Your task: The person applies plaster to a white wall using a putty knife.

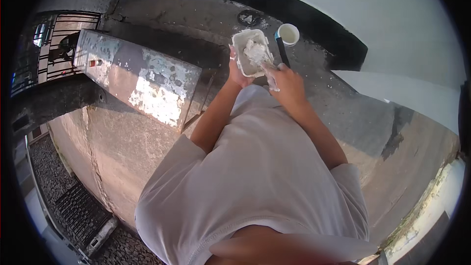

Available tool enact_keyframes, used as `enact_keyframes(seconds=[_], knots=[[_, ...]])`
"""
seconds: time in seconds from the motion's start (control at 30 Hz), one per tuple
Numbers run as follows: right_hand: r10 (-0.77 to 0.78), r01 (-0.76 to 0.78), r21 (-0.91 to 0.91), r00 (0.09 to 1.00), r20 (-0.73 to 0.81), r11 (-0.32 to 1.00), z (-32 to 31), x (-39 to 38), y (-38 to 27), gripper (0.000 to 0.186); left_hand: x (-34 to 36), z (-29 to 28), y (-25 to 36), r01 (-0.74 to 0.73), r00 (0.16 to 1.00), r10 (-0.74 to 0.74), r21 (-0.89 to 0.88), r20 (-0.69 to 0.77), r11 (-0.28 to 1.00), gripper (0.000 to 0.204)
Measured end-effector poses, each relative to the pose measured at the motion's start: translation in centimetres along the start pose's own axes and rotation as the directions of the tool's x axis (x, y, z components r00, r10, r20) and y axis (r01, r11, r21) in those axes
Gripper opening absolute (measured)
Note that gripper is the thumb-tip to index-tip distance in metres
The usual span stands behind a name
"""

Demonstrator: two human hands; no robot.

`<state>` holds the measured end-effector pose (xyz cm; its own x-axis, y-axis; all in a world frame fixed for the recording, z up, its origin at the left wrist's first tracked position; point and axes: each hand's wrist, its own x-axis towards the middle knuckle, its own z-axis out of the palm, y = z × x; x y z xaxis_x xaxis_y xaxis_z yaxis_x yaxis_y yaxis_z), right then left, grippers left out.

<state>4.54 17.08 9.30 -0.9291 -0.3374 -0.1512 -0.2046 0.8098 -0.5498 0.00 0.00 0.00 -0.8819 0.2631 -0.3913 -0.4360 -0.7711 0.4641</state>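
My left hand (238,74) grips the side of a white rectangular plastic tub (238,44), thumb along its left rim. Inside lies a lump of thick white paste (255,51). At the tub's near right corner, my right hand (287,83) reaches in with bent fingers smeared with white paste. What those fingers hold, if anything, I cannot make out. A black stick-like handle (281,51) runs from just beyond my right hand toward a round white bucket (288,34); whether the hand touches it I cannot tell.
A dark round dish-like object (249,18) with white residue sits on the concrete floor past the tub. To the left stands a long bench-like block (147,78) with peeling paint and a small bottle (95,63) on it. A white wall with a black lower band (314,14) curves ahead.
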Motion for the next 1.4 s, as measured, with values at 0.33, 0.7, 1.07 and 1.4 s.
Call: enact_keyframes(seconds=[0.33, 0.7, 1.07, 1.4], knots=[[-0.005, -0.071, 0.359, 0.979, 0.206, 0.931, -5.6, 4.8, 5.1, 0.042, 7.6, 0.5, -0.9, 0.016, 1.0, -0.016, -0.205, 0.002, 0.979, 0.096], [0.327, -0.68, 0.683, 0.73, 0.6, 0.266, -4.9, 13.2, 9.5, 0.026, 15.4, -0.6, -0.9, 0.133, 0.99, -0.126, -0.129, 0.058, 0.983, 0.104], [0.282, -0.614, 0.461, 0.747, 0.602, 0.641, -5.2, 15.8, 13.6, 0.017, 15.5, -4.7, -4.5, -0.04, 0.988, 0.021, -0.119, -0.156, 0.992, 0.099], [-0.068, 0.029, 0.401, 0.994, 0.083, 0.915, 11.4, 16.1, 22.6, 0.041, 20.8, -15.2, -13.5, -0.076, 0.995, 0.038, -0.434, -0.095, 0.897, 0.104]])
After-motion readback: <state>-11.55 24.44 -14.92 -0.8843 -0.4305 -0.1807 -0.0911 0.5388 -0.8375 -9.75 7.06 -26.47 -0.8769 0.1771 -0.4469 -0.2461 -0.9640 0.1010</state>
